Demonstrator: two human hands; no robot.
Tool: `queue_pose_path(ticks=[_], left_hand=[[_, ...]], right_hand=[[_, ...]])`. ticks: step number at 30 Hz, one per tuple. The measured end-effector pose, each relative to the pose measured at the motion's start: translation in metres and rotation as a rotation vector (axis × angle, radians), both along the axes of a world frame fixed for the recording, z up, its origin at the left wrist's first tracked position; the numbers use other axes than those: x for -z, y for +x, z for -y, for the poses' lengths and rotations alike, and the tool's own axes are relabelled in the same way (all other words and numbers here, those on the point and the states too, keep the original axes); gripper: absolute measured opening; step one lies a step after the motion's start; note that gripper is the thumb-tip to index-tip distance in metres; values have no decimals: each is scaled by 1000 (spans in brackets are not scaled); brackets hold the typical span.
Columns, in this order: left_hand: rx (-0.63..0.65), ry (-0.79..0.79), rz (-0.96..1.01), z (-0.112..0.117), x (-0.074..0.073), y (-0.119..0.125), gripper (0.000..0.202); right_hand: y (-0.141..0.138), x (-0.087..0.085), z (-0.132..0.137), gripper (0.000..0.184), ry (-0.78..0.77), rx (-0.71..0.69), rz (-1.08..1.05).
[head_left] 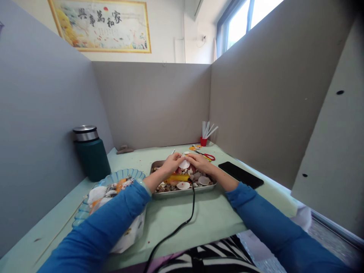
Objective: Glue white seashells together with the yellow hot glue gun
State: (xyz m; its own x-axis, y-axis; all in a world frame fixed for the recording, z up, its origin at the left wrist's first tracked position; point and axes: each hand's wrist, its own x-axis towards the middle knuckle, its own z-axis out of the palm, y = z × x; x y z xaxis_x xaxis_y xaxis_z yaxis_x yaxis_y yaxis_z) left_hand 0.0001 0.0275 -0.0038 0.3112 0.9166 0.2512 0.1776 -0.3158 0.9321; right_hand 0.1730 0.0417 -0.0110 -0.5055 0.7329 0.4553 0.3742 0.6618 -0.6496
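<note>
My left hand [171, 163] and my right hand [201, 163] meet over a metal tray [184, 194]. Between them is a white shell [184, 164], its face towards me, with the fingers of both hands closed at its upper edge. Many shells and small stones fill the tray, among them a pale flat shell [203, 180] at the right and a white shell with a red dot [183, 185] at the front. Just below my hands a yellow glue gun [178, 177] lies across the shells, and its black cord [182, 224] runs towards me over the table edge. My fingertips are partly hidden.
Left of the tray stands a blue scalloped dish [80, 217] of shells, with a green flask [92, 159] behind. Red-handled scissors [209, 156], a black phone [241, 174] and a red cup [203, 141] of white glue sticks are at the right. Grey partitions [153, 102] enclose the table.
</note>
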Motion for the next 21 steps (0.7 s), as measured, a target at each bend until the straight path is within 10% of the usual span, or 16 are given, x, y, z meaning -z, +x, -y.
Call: queue_pose_path(ticks=[21], left_hand=[[-35, -17, 28, 1, -1, 1, 27]], right_hand=[[0, -1, 1, 41, -12, -13, 13]])
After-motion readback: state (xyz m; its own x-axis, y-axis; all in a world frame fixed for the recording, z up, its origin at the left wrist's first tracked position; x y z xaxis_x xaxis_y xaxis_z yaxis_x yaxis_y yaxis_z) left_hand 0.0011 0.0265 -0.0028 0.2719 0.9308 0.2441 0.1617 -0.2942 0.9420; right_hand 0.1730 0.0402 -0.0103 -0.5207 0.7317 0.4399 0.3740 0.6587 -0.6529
